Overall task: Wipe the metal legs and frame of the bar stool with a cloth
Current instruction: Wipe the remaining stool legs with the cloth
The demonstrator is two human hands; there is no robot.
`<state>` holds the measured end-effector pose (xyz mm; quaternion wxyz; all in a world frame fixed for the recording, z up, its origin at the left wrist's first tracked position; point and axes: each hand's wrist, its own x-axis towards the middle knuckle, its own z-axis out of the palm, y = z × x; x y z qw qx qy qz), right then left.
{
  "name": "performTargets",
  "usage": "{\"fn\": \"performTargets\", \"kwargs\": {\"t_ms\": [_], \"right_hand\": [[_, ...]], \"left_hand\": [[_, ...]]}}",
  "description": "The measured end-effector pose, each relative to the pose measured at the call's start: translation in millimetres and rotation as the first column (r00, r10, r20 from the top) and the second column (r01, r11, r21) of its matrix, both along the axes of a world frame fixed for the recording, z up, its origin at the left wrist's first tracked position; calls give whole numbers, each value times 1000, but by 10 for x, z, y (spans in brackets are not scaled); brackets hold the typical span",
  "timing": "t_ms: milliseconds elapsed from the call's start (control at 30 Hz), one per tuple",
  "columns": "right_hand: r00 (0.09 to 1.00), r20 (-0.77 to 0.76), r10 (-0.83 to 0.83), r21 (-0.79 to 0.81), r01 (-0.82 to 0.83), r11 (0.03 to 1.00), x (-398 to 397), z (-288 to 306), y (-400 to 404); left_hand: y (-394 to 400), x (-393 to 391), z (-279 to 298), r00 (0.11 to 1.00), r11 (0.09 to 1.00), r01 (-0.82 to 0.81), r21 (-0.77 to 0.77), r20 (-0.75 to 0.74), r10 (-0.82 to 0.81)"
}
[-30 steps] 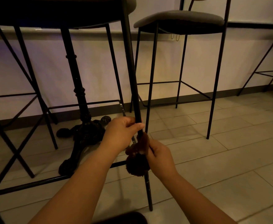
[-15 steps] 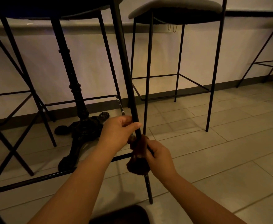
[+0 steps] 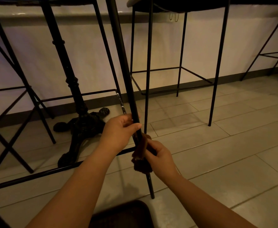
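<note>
A black metal bar stool leg (image 3: 123, 63) slants down through the middle of the view to the tiled floor. My left hand (image 3: 118, 130) grips this leg with the fingers curled round it. Just below, my right hand (image 3: 159, 157) holds a dark brown cloth (image 3: 141, 155) wrapped round the same leg. The cloth's loose end hangs under my fingers. The stool's low footrest bar (image 3: 52, 171) runs off to the left from the leg near the cloth.
A black ornate table pedestal (image 3: 79, 116) with a cast base stands behind my left hand. A second bar stool (image 3: 181, 76) stands at the right by the white wall. More thin stool legs (image 3: 11, 96) cross at the left. A dark object (image 3: 123, 214) lies at the bottom edge.
The view has tipped down a little, so the stool seats have slid toward the top edge. The cloth and my right hand sit slightly higher on the leg, closer under my left hand.
</note>
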<state>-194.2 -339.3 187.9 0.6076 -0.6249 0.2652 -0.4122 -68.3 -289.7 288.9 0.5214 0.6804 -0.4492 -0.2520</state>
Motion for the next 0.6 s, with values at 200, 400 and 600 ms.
{"fn": "performTargets", "kwargs": {"t_ms": [200,400,600], "right_hand": [[998,-48,-45,-18,44,999,-17,-66,-114],[989,-148,18,-106,-34,994,-82,-252,-20],[899,-418,-130,-397,-52,916,56,-188,-153]], "left_hand": [[-7,-39,-86,1000,1000,-24,19,16,24],[0,-85,-148,998,998,-64,5,9,64],[10,-94,-153,999,999,-52,-10,6,52]]}}
